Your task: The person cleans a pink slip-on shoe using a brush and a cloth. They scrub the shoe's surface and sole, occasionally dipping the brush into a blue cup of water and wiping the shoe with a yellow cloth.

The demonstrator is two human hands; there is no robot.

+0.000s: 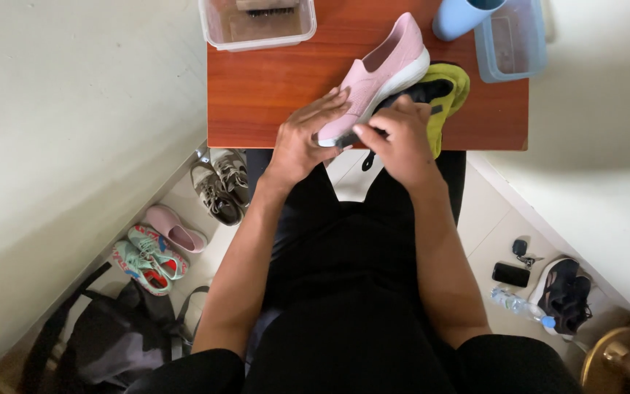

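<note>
A pink slip-on shoe with a white sole lies slanted on the reddish wooden table, its toe at the near edge. My left hand rests on the toe from the left, fingers spread along it. My right hand is closed around something dark at the toe, beside a black and yellow-green cloth lying under the shoe's right side. What exactly the right fingers pinch is hidden.
A clear plastic box with a brush stands at the table's far left, a blue box and a blue cup at the far right. On the floor lie several shoes, a bag, a phone, a bottle and a black shoe.
</note>
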